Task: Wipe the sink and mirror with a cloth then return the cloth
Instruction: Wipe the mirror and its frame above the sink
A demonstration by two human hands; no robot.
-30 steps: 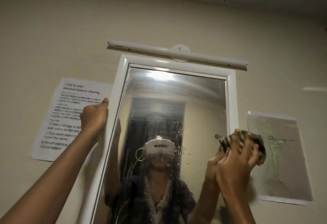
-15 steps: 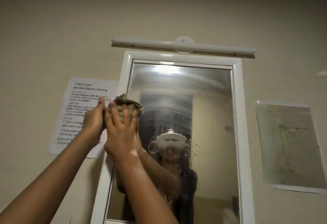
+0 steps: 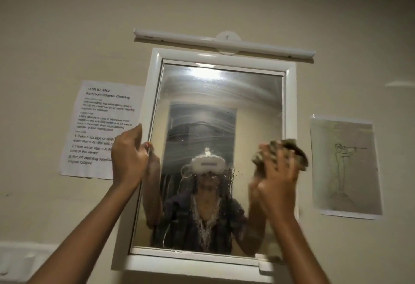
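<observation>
A white-framed mirror [image 3: 215, 95] hangs on the beige wall, streaked with wipe marks above and spotted with drops near its middle. My right hand [image 3: 277, 182] presses a bunched brownish cloth [image 3: 289, 153] against the glass at the mirror's right edge; it is motion-blurred. My left hand [image 3: 129, 160] rests on the mirror's left frame, its fingers curled around the edge. The sink is out of view.
A white light bar [image 3: 224, 41] is mounted above the mirror. A printed task sheet [image 3: 98, 122] is stuck left of the frame, a line drawing [image 3: 345, 167] to the right. A white fitting [image 3: 18, 259] shows at the lower left.
My right hand has swept the cloth from the mirror's left edge across to its right edge. The left hand stays on the left frame. The view has tilted slightly down.
</observation>
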